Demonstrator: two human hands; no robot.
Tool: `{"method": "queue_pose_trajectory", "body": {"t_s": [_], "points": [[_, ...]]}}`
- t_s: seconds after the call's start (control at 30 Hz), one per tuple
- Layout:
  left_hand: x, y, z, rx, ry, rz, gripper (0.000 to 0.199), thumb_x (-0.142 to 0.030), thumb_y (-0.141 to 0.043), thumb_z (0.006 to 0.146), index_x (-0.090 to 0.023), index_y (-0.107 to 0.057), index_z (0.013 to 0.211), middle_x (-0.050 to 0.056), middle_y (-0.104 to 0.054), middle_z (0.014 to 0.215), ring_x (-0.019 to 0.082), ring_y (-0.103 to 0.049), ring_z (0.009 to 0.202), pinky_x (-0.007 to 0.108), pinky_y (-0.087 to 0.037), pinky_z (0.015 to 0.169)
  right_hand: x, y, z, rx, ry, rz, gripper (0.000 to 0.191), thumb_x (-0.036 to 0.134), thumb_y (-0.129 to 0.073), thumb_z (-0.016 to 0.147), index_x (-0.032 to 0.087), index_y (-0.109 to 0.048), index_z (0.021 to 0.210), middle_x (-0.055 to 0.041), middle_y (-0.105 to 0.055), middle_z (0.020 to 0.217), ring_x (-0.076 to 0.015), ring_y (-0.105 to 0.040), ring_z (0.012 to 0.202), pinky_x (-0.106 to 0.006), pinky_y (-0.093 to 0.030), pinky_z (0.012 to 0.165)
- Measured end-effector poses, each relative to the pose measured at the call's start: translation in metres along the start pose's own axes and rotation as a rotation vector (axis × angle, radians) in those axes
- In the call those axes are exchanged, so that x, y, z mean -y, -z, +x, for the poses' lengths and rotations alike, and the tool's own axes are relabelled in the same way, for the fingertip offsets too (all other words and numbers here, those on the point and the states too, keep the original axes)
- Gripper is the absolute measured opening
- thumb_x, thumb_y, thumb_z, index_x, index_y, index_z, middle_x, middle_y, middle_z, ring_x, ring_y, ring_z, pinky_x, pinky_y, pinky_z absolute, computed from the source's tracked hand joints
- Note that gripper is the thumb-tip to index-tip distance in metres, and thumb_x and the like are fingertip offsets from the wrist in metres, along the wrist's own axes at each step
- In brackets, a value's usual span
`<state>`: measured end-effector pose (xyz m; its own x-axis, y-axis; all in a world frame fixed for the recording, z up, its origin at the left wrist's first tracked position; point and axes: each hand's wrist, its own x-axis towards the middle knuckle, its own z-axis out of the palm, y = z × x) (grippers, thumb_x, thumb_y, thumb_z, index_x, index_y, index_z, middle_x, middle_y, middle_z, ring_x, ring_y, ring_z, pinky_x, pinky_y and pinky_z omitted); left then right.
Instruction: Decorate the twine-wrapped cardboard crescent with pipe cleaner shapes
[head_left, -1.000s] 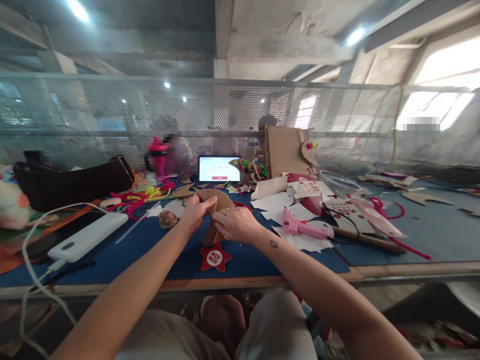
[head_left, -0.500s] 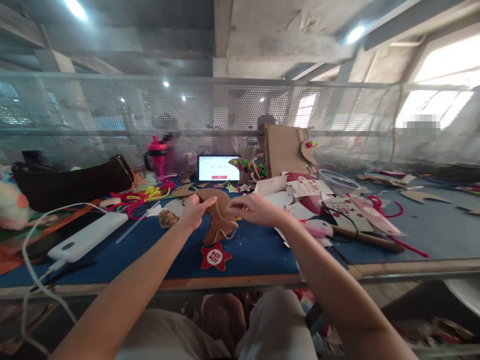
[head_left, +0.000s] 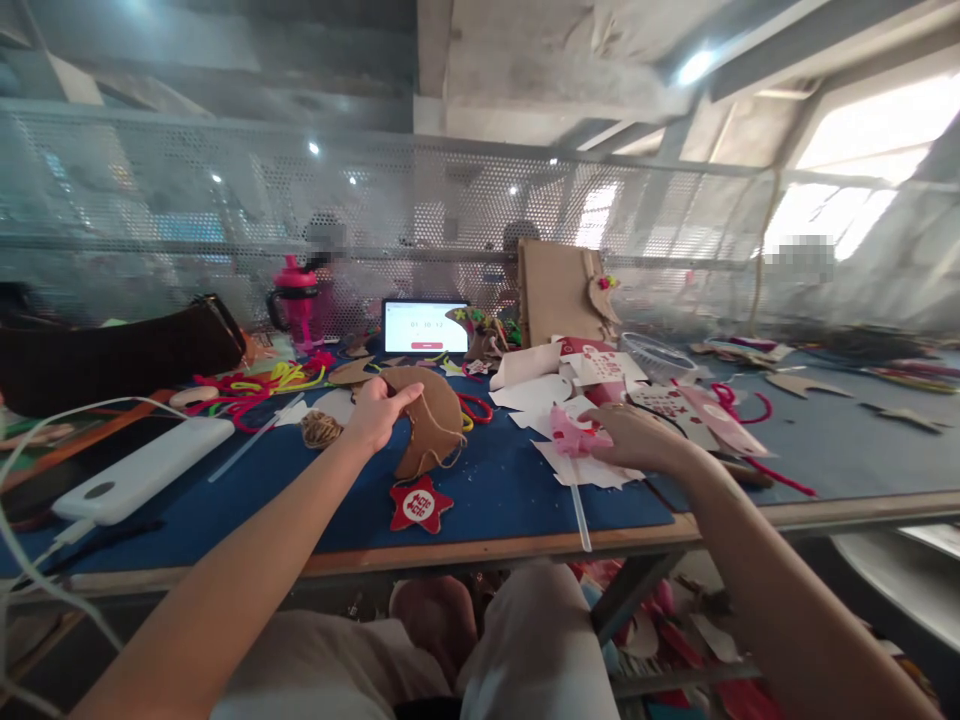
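Note:
My left hand pinches the upper left edge of a brown cardboard crescent, held up over the blue table top. A thin strand of twine runs along the crescent and loops at its right side. My right hand is closed around a pink hot glue gun above white paper scraps. A translucent glue stick sticks out of the gun towards me. Just below the crescent lies a red star with a white emblem. A ball of twine rests left of my left hand.
A white power bank with a cable lies left. Behind stand a pink bottle, a lit tablet and a cardboard sheet. Coloured cords and a clear plastic bowl are also on the table.
My right hand has moved right, away from the crescent, and now grips the pink glue gun among the papers. My left hand still holds the crescent. The view has shifted slightly right.

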<state>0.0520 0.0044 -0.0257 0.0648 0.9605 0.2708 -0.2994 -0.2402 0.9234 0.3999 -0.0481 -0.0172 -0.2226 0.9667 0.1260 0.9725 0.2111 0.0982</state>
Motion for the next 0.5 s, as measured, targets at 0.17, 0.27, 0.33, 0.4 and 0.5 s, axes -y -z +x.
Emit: {"method": "queue_pose_trajectory", "body": {"t_s": [0.17,0.27,0.33,0.4,0.5], "points": [[0.000,0.000,-0.001,0.001,-0.022,-0.016,0.037,-0.029,-0.083,0.051,-0.010,-0.064,0.076,0.005,-0.067,0.070,0.017,-0.061,0.064,0.029,-0.048,0.063,0.007,-0.015,0.011,0.083,-0.093,-0.066,0.047,0.035,-0.057,0.071,0.011,-0.058,0.112,-0.0189,-0.062,0.104,-0.0287,-0.061,0.094,-0.033,-0.043,0.072],[0.000,0.000,-0.001,0.005,-0.039,-0.054,0.036,-0.028,-0.082,0.053,-0.010,-0.065,0.079,0.006,-0.068,0.074,0.017,-0.063,0.067,0.030,-0.049,0.066,0.006,-0.019,0.014,0.085,-0.114,-0.090,0.040,0.040,-0.057,0.072,0.011,-0.059,0.101,-0.0199,-0.061,0.101,-0.0291,-0.061,0.089,-0.033,-0.042,0.067],[0.000,-0.001,-0.001,0.010,-0.040,-0.063,0.037,-0.028,-0.082,0.053,-0.011,-0.065,0.081,0.006,-0.069,0.076,0.018,-0.063,0.070,0.031,-0.050,0.068,0.003,-0.020,0.013,0.073,-0.101,-0.103,0.037,0.037,-0.056,0.072,0.011,-0.058,0.099,-0.0197,-0.061,0.097,-0.0294,-0.061,0.088,-0.033,-0.041,0.065],[-0.001,-0.003,-0.002,0.002,-0.033,-0.059,0.038,-0.029,-0.082,0.052,-0.011,-0.065,0.080,0.007,-0.069,0.076,0.019,-0.063,0.071,0.032,-0.049,0.069,0.001,-0.019,0.011,0.046,-0.072,-0.113,0.033,0.033,-0.057,0.071,0.012,-0.057,0.097,-0.0181,-0.062,0.092,-0.0290,-0.061,0.087,-0.032,-0.041,0.064],[-0.003,-0.005,-0.005,-0.025,-0.022,-0.024,0.039,-0.032,-0.083,0.050,-0.011,-0.065,0.077,0.007,-0.068,0.076,0.019,-0.062,0.071,0.032,-0.049,0.069,0.000,-0.014,0.009,-0.071,-0.045,-0.112,0.027,0.028,-0.056,0.071,0.013,-0.058,0.093,-0.0164,-0.063,0.089,-0.0277,-0.060,0.084,-0.031,-0.040,0.063]]}}
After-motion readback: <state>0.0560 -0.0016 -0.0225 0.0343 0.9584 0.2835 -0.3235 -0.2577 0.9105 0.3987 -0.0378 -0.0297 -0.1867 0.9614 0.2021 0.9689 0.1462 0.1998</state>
